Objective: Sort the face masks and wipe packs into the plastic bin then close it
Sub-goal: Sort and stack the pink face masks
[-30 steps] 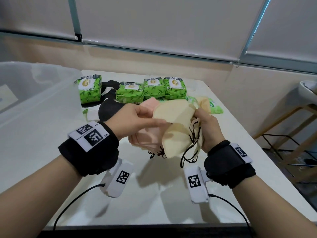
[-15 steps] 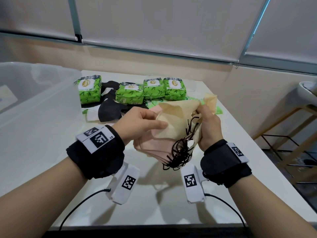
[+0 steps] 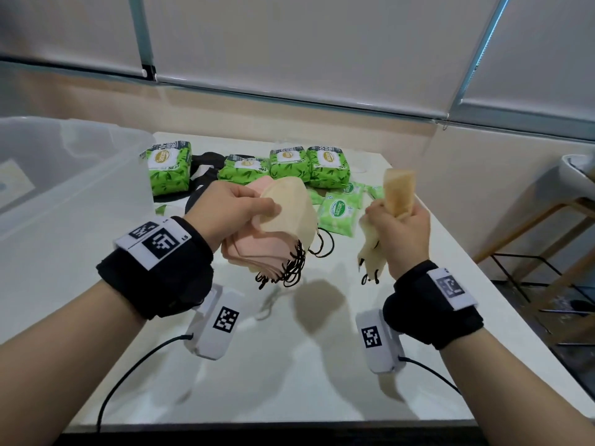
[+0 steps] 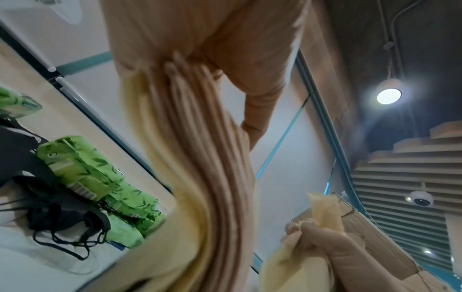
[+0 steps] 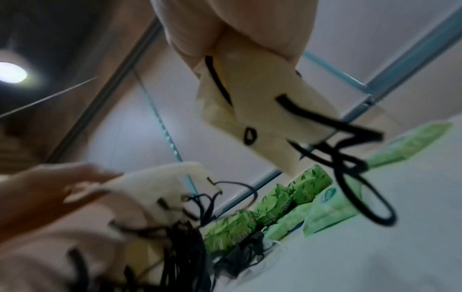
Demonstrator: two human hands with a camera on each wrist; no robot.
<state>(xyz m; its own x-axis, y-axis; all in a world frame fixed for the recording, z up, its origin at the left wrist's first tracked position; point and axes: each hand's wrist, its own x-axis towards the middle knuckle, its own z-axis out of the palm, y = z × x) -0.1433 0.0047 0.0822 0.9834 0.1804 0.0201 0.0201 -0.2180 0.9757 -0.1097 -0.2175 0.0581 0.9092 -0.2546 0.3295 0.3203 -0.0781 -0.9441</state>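
gripping masks [image 3: 273, 233], both hands [image 3: 231, 210] apart

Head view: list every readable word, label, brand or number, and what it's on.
"Sanicare": flat light-green wipe pack lying between the hands.
"15": corner of that same pack, barely legible.
Oval logos on the four bamboo-print wipe packs: too small to read.
Dark top strips of those packs: upside down, illegible.
Square coded tags on the wrist bands: patterns only; small print beside them unreadable.
Wrist views: blurred, nothing readable.

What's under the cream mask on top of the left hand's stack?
Beneath the cream mask lie pink masks, held by the left hand. Their count is unclear; the hand covers the stack's far end.
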